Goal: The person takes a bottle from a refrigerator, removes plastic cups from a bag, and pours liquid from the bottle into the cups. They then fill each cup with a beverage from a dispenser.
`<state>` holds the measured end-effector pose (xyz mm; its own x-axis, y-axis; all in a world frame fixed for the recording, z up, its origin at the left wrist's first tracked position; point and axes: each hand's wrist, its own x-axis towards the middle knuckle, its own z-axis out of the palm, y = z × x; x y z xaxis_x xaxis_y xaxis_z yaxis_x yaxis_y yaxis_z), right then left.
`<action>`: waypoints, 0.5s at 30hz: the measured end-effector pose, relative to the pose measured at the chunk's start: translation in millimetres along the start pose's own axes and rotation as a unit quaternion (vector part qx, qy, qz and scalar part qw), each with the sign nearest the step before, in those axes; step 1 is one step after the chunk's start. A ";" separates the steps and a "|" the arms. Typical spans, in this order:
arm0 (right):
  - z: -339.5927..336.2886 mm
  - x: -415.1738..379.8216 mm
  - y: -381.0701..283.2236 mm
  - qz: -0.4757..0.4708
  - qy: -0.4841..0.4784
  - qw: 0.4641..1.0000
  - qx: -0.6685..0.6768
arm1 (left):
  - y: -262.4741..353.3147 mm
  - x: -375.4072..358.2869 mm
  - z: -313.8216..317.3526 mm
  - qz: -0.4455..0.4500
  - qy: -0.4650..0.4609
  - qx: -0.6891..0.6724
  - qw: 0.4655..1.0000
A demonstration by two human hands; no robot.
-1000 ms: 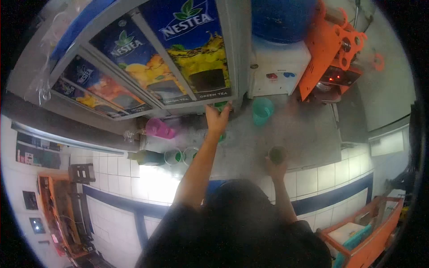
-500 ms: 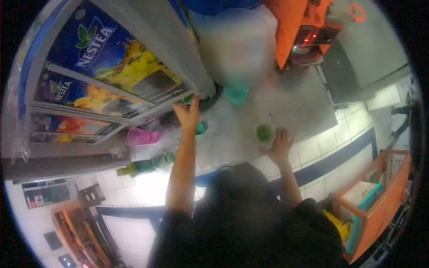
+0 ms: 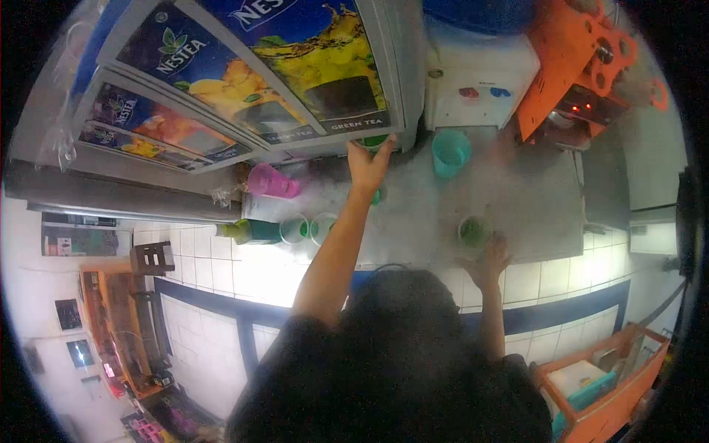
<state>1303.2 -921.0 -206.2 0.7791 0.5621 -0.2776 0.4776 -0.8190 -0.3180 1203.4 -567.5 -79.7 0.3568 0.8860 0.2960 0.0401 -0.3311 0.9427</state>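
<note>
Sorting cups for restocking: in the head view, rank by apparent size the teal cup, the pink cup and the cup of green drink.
1. teal cup
2. pink cup, close to it, unsure
3. cup of green drink

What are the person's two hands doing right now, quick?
Left hand: raised to the green lever under the Green Tea dispenser panel; grip cannot be told.
Right hand: open, fingers spread beside the clear plastic cup of green drink.

Strong fisheye, black vignette corners; glare on white tiles; hazy, soft focus throughout.
</note>
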 end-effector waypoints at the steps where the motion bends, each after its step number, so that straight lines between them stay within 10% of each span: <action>1: -2.8 0.8 -3.1 0.010 -0.012 1.000 -0.007 | -11.2 1.2 -0.4 -0.014 -0.009 -0.005 1.000; 15: 3.8 3.2 1.1 -0.006 -0.014 1.000 -0.016 | -24.3 3.4 3.8 0.004 -0.006 0.007 1.000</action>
<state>1304.7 -919.6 -211.0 0.7616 0.5747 -0.2995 0.5002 -0.8151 -0.2922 1207.2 -557.6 -102.2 0.3675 0.8797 0.3020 0.0499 -0.3429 0.9381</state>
